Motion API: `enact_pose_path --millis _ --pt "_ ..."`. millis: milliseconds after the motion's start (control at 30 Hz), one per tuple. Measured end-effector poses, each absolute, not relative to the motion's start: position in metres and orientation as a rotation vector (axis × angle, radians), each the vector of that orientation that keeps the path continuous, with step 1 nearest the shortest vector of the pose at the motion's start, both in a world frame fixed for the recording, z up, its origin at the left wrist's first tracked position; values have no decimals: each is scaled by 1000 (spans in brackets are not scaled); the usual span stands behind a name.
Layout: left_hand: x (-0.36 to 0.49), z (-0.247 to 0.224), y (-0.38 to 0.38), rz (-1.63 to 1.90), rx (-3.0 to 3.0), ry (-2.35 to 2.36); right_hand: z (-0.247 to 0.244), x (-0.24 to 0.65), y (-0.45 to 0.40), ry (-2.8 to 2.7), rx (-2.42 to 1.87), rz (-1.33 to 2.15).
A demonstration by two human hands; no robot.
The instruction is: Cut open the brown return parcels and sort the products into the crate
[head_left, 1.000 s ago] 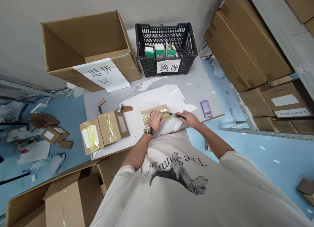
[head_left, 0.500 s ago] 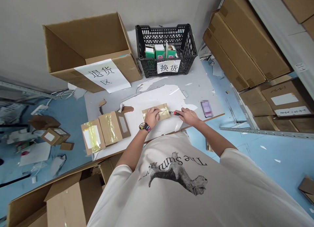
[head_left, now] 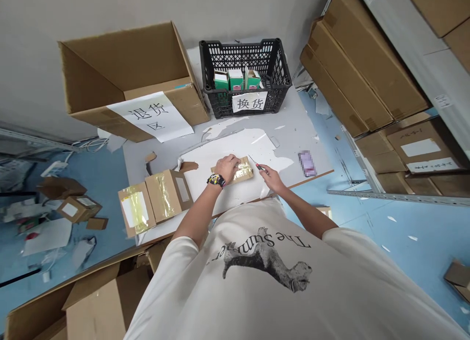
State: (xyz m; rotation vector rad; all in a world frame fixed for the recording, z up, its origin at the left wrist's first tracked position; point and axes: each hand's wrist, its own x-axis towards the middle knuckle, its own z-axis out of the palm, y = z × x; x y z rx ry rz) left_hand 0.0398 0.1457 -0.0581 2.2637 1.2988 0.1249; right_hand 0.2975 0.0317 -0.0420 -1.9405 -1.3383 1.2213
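A small cardboard box (head_left: pixel 242 171) with shiny tape along its top lies on the white sheet (head_left: pixel 209 158) in the middle of the table. My left hand (head_left: pixel 226 168), with a wristwatch above it, grips the left part of this box. In my right hand (head_left: pixel 270 177) is a utility knife (head_left: pixel 259 166) with a red and black handle; its thin blade is out and points up and left, just off the box's right end. To the left, two taped cardboard boxes (head_left: pixel 167 195) stand side by side.
A large open carton (head_left: pixel 128 112) with a paper sign stands at the back left. Beside it, a black plastic crate (head_left: pixel 216 102) holds several green-and-white boxes (head_left: pixel 235 79). A pixelated purple item (head_left: pixel 307 163) lies at the right. Shelves with cartons (head_left: pixel 360 60) rise beyond the table's right side.
The knife has left the tape at the box's right end, and its blade has swung upward. My right hand has drawn slightly left and down. My left hand stays on the box.
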Motion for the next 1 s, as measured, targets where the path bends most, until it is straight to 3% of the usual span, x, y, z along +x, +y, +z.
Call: enact_pose_path --millis 300,1000 --pt "42 -52 136 49 2358 1313 -67 247 55 -902 -1985 1300" --pt "57 -75 130 64 2546 1145 -90 247 45 -867 -1882 1289"
